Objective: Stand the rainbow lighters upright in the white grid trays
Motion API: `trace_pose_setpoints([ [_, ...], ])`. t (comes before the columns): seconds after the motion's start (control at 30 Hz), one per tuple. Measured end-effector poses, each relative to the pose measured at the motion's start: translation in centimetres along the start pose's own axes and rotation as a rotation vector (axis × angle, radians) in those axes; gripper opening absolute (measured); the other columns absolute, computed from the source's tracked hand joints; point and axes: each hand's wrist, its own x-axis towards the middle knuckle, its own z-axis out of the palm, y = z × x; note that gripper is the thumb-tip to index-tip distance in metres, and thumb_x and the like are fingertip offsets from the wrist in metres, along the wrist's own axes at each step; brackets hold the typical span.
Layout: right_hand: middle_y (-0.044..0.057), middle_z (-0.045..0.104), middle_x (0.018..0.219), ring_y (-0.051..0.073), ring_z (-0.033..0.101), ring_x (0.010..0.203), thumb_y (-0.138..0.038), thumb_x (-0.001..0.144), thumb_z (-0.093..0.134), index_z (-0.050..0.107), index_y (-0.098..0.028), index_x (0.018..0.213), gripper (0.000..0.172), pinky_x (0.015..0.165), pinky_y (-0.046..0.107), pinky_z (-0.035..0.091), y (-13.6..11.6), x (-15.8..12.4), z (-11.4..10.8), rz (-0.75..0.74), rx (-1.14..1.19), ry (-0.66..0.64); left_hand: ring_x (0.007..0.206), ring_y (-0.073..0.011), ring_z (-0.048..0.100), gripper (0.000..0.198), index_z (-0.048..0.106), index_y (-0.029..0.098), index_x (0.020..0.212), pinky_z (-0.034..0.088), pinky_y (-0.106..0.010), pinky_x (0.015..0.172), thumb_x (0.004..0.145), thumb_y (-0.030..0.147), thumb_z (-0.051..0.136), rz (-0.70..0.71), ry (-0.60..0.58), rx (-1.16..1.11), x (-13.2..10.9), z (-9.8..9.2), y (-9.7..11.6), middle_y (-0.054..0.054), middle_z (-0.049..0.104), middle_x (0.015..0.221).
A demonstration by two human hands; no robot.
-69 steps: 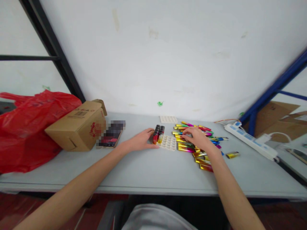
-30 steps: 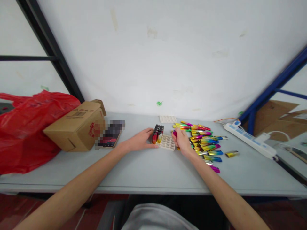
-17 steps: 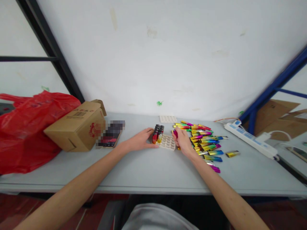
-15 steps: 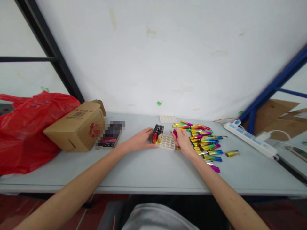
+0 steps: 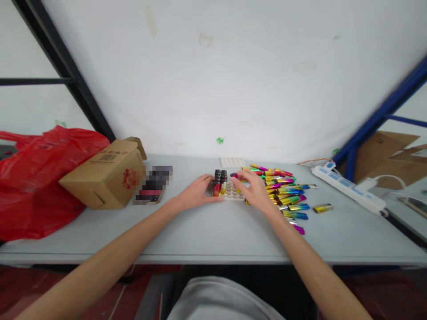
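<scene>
A pale tray with rows of round pockets (image 5: 235,192) lies on the table in front of me. Upright lighters with black tops (image 5: 217,184) fill its left side, red and yellow ones nearest. My left hand (image 5: 199,193) curves around the tray's left end, thumb along the near edge and fingers behind, holding it. Between thumb and fingertips, my right hand (image 5: 251,189) grips a purple and gold lighter (image 5: 234,175) above the pockets to the right of the standing ones. Its lower part is partly hidden by my hand. Shiny multicoloured lighters (image 5: 290,192) lie heaped beyond my right hand.
Another pale pocketed tray (image 5: 232,162) lies by the wall. A single gold lighter (image 5: 322,208) sits apart, near a white power strip (image 5: 350,189). At left are a phone (image 5: 155,186), a cardboard box (image 5: 103,178) and a red plastic bag (image 5: 43,182).
My right hand has moved left with the purple lighter, from beside the heap to over the tray. My left hand stays at the tray's left end.
</scene>
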Motion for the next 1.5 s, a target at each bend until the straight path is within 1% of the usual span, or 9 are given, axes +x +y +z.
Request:
trace_pose_setpoints([
  [0.17, 0.001, 0.071, 0.069, 0.019, 0.065, 0.064, -0.047, 0.102, 0.057, 0.066, -0.021, 0.093, 0.029, 0.066, 0.030, 0.047, -0.2, -0.2, -0.1, 0.038, -0.035, -0.140, 0.122, -0.0346, 0.061, 0.063, 0.065, 0.019, 0.118, 0.050, -0.045, 0.105, 0.077, 0.065, 0.080, 0.012, -0.007, 0.002, 0.0, -0.1, -0.1, -0.014, 0.067, 0.126],
  [0.47, 0.003, 0.079, 0.082, 0.020, 0.073, 0.074, -0.047, 0.103, 0.057, 0.066, -0.022, 0.096, 0.027, 0.071, 0.029, 0.051, -0.2, -0.4, 0.2, 0.027, 0.082, -0.297, 0.120, -0.0342, 0.061, 0.065, 0.065, 0.020, 0.119, 0.050, -0.045, 0.104, 0.077, 0.068, 0.079, 0.023, -0.017, 0.002, 0.0, -0.1, -0.3, -0.014, 0.066, 0.125],
  [0.7, 0.009, 0.075, 0.090, 0.021, 0.068, 0.081, -0.042, 0.105, 0.056, 0.070, -0.018, 0.102, 0.028, 0.072, 0.029, 0.045, -0.2, -0.1, 1.0, -0.173, -0.266, -0.338, 0.117, -0.0361, 0.062, 0.071, 0.064, 0.019, 0.123, 0.050, -0.049, 0.103, 0.076, 0.070, 0.079, 0.014, -0.019, 0.017, 0.1, -0.1, -0.5, -0.015, 0.066, 0.126],
  [0.8, 0.009, 0.073, 0.079, 0.021, 0.066, 0.074, -0.049, 0.101, 0.061, 0.073, -0.018, 0.088, 0.035, 0.070, 0.029, 0.041, -0.6, 0.1, 1.1, -0.146, -0.449, -0.326, 0.118, -0.0350, 0.062, 0.070, 0.063, 0.020, 0.126, 0.049, -0.049, 0.105, 0.079, 0.071, 0.075, 0.040, -0.026, 0.013, 0.2, -0.2, -0.5, -0.014, 0.066, 0.125],
  [0.9, 0.006, 0.072, 0.071, 0.018, 0.063, 0.066, -0.054, 0.099, 0.062, 0.072, -0.019, 0.075, 0.043, 0.066, 0.028, 0.040, -0.3, 0.4, -0.2, -0.076, -0.397, -0.337, 0.117, -0.0344, 0.062, 0.071, 0.063, 0.019, 0.127, 0.050, -0.049, 0.105, 0.079, 0.070, 0.074, 0.035, -0.033, 0.019, 0.2, -0.3, -0.3, -0.014, 0.066, 0.125],
  [1.07, 0.005, 0.078, 0.088, 0.020, 0.068, 0.077, -0.041, 0.102, 0.058, 0.077, -0.020, 0.091, 0.031, 0.074, 0.029, 0.046, 2.9, 0.8, -6.4, -0.003, -0.280, -0.302, 0.116, -0.0349, 0.062, 0.070, 0.063, 0.016, 0.122, 0.051, -0.048, 0.103, 0.078, 0.069, 0.076, -0.005, -0.036, 0.060, 0.2, -0.4, -0.1, -0.016, 0.066, 0.124],
  [1.2, 0.007, 0.079, 0.100, 0.025, 0.070, 0.093, -0.034, 0.094, 0.069, 0.080, -0.021, 0.097, 0.017, 0.086, 0.036, 0.049, 5.4, -0.1, -9.9, 0.002, -0.357, -0.469, 0.116, -0.0328, 0.063, 0.063, 0.062, 0.020, 0.117, 0.052, -0.046, 0.103, 0.080, 0.070, 0.074, -0.008, -0.052, 0.097, 0.2, -0.3, -0.2, -0.013, 0.066, 0.122],
  [1.3, 0.007, 0.078, 0.101, 0.027, 0.069, 0.096, -0.031, 0.094, 0.069, 0.080, -0.023, 0.095, 0.013, 0.091, 0.041, 0.048, 6.1, -1.1, -9.8, -0.020, -0.384, -0.539, 0.117, -0.0325, 0.062, 0.062, 0.060, 0.021, 0.116, 0.051, -0.045, 0.103, 0.081, 0.072, 0.072, -0.002, -0.062, 0.099, 0.2, -0.4, -0.3, -0.013, 0.065, 0.124],
  [1.5, 0.009, 0.073, 0.103, 0.029, 0.064, 0.104, -0.032, 0.090, 0.071, 0.072, -0.021, 0.091, 0.011, 0.097, 0.047, 0.047, 6.8, -1.8, -8.6, 0.014, -0.351, -0.435, 0.116, -0.0328, 0.062, 0.063, 0.061, 0.021, 0.117, 0.051, -0.046, 0.103, 0.080, 0.070, 0.073, 0.009, -0.058, 0.061, 0.2, -0.6, 0.1, -0.013, 0.065, 0.126],
])
